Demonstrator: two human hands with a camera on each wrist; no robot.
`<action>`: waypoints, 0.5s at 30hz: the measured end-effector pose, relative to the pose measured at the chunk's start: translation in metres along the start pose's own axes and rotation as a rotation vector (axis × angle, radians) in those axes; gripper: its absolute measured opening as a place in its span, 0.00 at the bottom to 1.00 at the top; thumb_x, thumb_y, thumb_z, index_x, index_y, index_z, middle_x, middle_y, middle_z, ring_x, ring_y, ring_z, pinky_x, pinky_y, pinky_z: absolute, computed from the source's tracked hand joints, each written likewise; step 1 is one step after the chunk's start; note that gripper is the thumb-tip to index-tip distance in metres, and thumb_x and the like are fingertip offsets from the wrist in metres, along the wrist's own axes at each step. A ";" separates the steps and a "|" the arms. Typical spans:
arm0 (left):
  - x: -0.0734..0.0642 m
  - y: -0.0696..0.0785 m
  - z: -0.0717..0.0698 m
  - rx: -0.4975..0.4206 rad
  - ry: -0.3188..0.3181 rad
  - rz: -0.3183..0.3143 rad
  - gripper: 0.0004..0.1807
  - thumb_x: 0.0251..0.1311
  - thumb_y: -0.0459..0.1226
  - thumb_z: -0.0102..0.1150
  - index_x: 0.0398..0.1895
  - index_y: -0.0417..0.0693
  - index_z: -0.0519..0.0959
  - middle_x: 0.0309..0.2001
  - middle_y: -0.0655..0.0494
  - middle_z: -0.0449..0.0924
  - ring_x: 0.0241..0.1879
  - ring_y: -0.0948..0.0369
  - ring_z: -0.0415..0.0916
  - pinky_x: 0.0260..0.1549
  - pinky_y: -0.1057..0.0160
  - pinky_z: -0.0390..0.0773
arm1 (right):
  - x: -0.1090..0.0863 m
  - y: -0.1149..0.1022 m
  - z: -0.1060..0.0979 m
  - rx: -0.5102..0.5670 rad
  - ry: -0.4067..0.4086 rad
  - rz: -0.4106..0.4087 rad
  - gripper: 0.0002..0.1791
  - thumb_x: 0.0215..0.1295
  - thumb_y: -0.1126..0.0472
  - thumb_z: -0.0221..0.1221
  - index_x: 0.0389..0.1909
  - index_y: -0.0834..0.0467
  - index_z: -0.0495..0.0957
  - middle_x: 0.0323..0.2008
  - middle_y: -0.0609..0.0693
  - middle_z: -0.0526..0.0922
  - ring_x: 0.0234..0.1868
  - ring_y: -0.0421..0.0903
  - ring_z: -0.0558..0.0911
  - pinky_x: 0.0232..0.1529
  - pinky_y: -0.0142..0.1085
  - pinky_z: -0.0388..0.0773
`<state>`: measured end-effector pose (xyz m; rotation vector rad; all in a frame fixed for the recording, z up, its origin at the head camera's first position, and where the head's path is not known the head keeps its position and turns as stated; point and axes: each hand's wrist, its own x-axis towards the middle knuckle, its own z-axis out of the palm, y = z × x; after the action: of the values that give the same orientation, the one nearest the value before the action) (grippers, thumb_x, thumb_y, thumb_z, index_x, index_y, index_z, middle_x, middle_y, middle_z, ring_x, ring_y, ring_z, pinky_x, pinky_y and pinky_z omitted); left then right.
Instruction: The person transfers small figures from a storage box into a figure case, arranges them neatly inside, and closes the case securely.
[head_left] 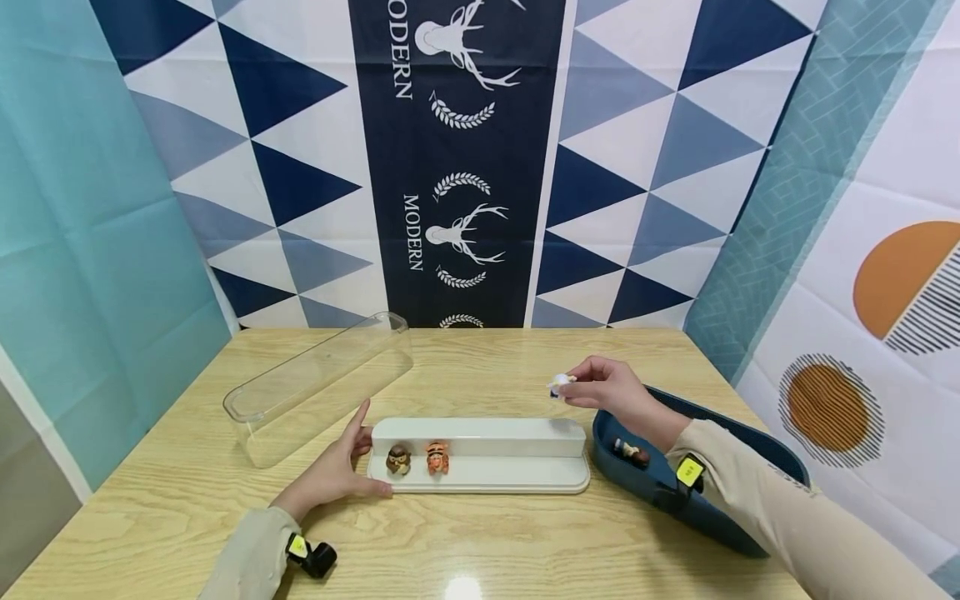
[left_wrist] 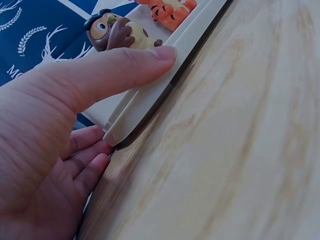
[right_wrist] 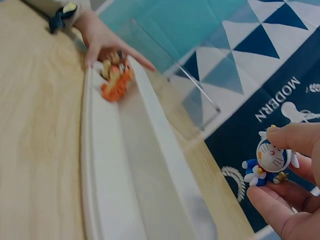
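Doraemon figurine [head_left: 560, 384]: held in the air over the bench [head_left: 420, 542], behind and above the right end of the display base, well apart from it.
Right hand [head_left: 615, 390]: nearer to the figurine; its fingers are narrow, pinching the figurine at the fingertips.
Way to the base: the white display base [head_left: 510, 477] lies in front of and below these fingers, running leftward, its long axis across the bench; its right half is the nearer.
Right arm: reaches in from the right, forearm over the blue tub [head_left: 716, 525], fingers pointing left.
Left hand [head_left: 337, 471]: grips the base's left end, thumb along the front lip, other fingers at the end.
On the base: an owl figurine [head_left: 398, 459] and, just right of it, a Tigger figurine [head_left: 437, 458].
In the tub: a small brown figurine [head_left: 637, 456], details unclear.
Back left: a clear cover [head_left: 322, 392], slanting on the bench.
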<state>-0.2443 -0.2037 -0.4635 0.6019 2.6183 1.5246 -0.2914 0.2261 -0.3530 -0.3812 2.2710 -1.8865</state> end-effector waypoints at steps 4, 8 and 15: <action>0.000 0.001 0.000 -0.002 0.003 0.003 0.76 0.40 0.37 0.83 0.79 0.38 0.29 0.64 0.30 0.66 0.64 0.38 0.66 0.67 0.40 0.62 | -0.001 -0.001 0.013 0.058 -0.031 0.048 0.07 0.65 0.71 0.63 0.40 0.68 0.76 0.38 0.55 0.83 0.39 0.45 0.86 0.46 0.37 0.85; -0.001 0.002 0.000 0.003 0.001 -0.001 0.76 0.41 0.37 0.83 0.79 0.39 0.29 0.65 0.29 0.66 0.64 0.38 0.65 0.67 0.40 0.62 | -0.002 0.002 0.025 0.081 -0.057 0.087 0.04 0.64 0.72 0.63 0.36 0.64 0.77 0.36 0.55 0.84 0.38 0.45 0.87 0.44 0.37 0.85; -0.002 0.004 0.000 0.017 0.005 -0.005 0.76 0.40 0.37 0.83 0.79 0.39 0.30 0.65 0.27 0.65 0.64 0.37 0.66 0.66 0.40 0.63 | -0.008 0.011 0.049 0.084 -0.114 0.118 0.05 0.63 0.72 0.64 0.33 0.63 0.77 0.36 0.55 0.84 0.37 0.45 0.87 0.45 0.40 0.85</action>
<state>-0.2411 -0.2027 -0.4608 0.5927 2.6371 1.5066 -0.2710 0.1845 -0.3731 -0.3270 2.0862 -1.8454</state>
